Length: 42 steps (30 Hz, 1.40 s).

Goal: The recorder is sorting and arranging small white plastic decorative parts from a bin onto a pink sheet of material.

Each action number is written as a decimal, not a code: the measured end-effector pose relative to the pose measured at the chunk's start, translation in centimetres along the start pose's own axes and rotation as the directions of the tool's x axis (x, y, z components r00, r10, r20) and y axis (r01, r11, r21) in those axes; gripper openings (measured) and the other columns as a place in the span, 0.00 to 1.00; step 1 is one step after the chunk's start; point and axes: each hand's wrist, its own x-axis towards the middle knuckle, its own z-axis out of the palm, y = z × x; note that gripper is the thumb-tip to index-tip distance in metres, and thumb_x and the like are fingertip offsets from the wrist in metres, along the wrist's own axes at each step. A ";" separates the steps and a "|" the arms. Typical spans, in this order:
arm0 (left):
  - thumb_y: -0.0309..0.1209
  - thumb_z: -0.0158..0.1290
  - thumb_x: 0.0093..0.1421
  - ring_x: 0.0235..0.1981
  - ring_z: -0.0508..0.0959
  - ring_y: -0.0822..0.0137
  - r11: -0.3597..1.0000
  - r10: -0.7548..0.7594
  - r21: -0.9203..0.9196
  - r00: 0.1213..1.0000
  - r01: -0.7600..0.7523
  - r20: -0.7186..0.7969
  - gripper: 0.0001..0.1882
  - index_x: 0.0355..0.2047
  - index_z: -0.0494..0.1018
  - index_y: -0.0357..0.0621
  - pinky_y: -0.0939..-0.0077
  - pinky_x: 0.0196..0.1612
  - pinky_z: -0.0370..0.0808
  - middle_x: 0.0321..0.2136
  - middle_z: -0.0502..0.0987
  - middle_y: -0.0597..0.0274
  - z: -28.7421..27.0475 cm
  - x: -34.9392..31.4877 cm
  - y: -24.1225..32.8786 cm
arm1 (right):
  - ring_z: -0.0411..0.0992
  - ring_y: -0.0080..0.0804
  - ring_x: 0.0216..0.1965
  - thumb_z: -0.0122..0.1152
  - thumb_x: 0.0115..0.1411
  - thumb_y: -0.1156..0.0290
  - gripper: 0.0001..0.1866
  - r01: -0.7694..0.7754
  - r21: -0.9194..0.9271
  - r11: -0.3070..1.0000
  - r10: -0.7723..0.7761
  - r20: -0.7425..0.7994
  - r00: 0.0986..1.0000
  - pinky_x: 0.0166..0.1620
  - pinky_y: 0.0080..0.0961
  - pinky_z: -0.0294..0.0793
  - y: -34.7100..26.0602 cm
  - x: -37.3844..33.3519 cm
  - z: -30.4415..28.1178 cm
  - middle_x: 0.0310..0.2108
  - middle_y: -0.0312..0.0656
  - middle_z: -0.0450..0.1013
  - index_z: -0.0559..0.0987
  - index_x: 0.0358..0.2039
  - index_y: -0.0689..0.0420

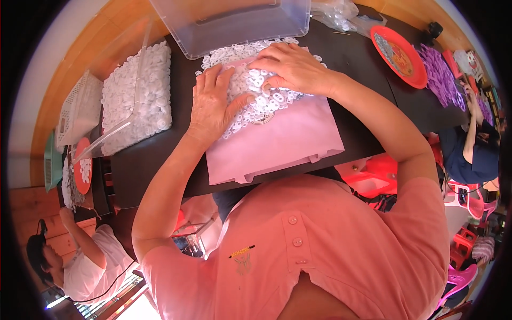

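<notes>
A pink paper bag (288, 136) lies flat on the dark table, its handles toward me. Over its far half spreads a loose heap of small white plastic pieces with holes (269, 98), some spilling onto the table beyond. My left hand (213, 101) rests at the heap's left side, fingers apart and thumb out over the pieces. From the right, my right hand (293, 69) reaches across the heap, its fingers curved and spread on top, thumb among the pieces. Neither hand is closed around anything that I can see.
Beyond the heap stands a clear plastic bin (234, 32). To the left, another clear bin holds many white pieces (141, 90), beside a white perforated basket (80, 106). Right are a red plate (418, 77) and purple strips (440, 74). People work at both sides.
</notes>
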 end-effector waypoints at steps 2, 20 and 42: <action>0.55 0.57 0.56 0.56 0.63 0.47 1.000 -0.018 0.009 1.000 0.018 -0.012 0.37 0.56 0.67 0.39 0.53 0.57 0.62 0.57 0.64 0.46 0.1 0.2 -0.1 | 0.63 0.37 0.56 0.63 0.55 0.58 0.26 0.012 0.006 1.000 -0.012 -0.011 1.000 0.56 0.38 0.61 0.4 0.5 0.2 0.51 0.36 0.69 0.74 0.55 0.47; 0.51 0.57 0.57 0.53 0.67 0.47 0.999 0.050 0.024 0.993 -0.047 -0.110 0.31 0.53 0.70 0.41 0.54 0.55 0.64 0.53 0.69 0.47 0.2 0.8 -1.4 | 0.72 0.37 0.45 0.57 0.59 0.71 0.17 -0.075 0.146 0.986 0.100 -0.174 0.980 0.48 0.35 0.68 0.6 0.6 -4.0 0.44 0.37 0.73 0.76 0.50 0.49; 0.41 0.65 0.47 0.56 0.65 0.47 0.964 0.261 0.089 0.959 -0.252 -0.109 0.26 0.46 0.76 0.47 0.52 0.52 0.63 0.51 0.70 0.52 2.9 4.9 5.5 | 0.69 0.36 0.38 0.57 0.49 0.73 0.06 -0.071 -0.214 0.974 0.045 -0.126 0.991 0.43 0.33 0.62 -4.4 -7.7 -4.3 0.34 0.38 0.69 0.81 0.28 0.51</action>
